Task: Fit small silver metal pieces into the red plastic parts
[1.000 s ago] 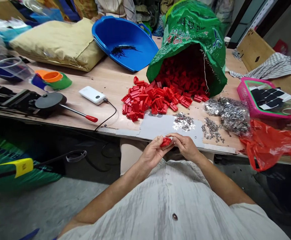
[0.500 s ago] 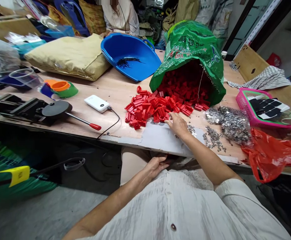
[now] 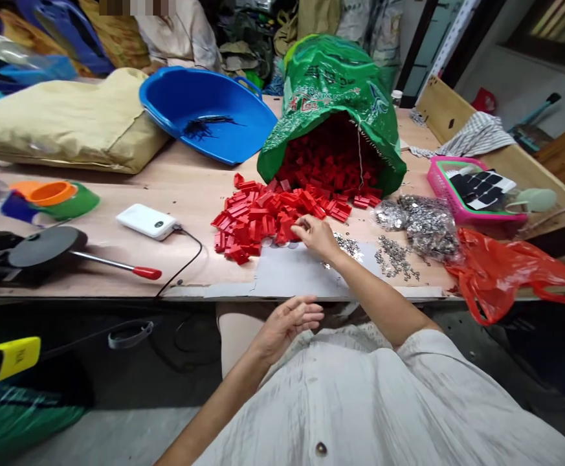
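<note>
A heap of small red plastic pieces [image 3: 263, 217] spills from a green woven sack [image 3: 331, 97] lying on the wooden table [image 3: 185, 188]. My right hand [image 3: 314, 236] reaches over the table's front edge, its fingers closed on a red piece at the near side of the heap. My left hand [image 3: 287, 323] hovers below the table edge above my lap, fingers apart and holding nothing. Small shiny metal parts [image 3: 393, 255] lie scattered just right of my right hand, beside a clear bag of the same parts [image 3: 422, 223].
A blue basin [image 3: 204, 120] with dark bits stands behind the heap, beside a tan padded parcel [image 3: 63, 123]. A white power bank [image 3: 147, 221] with a cable, a black tool with a red-tipped handle [image 3: 68, 249], a pink basket [image 3: 471, 194] and a red bag [image 3: 505, 275] also lie on the table. A person sits at the far side.
One second ago both hands held a red piece near my lap. My right hand then went out to the heap and now pinches a piece there; my left hand has opened.
</note>
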Available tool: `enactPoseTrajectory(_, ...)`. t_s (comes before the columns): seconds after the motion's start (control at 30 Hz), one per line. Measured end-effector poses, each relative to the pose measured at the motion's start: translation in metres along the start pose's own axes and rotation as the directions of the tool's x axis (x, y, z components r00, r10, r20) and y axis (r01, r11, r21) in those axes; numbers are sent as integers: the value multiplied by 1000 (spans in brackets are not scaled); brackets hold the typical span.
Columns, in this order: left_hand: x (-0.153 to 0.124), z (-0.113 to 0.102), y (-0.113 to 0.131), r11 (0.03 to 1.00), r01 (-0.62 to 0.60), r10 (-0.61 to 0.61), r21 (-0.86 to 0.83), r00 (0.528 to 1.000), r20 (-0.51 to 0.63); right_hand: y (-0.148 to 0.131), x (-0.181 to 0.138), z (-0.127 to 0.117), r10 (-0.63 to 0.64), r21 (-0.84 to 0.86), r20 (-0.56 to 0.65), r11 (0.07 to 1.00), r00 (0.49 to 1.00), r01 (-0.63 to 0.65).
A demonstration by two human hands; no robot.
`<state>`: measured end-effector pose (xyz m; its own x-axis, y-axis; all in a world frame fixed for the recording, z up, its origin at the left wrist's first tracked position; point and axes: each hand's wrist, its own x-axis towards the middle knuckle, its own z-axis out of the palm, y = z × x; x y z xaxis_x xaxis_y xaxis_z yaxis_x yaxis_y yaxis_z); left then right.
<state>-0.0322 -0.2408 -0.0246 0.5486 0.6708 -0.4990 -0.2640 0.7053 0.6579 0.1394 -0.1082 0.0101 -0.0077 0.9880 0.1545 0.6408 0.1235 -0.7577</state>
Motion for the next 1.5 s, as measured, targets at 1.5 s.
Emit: enactPoseTrajectory(1.5,3,41,7,658,-589,671,469,741,-11,103,-110,-127,118,-432,-223,878,968,-207)
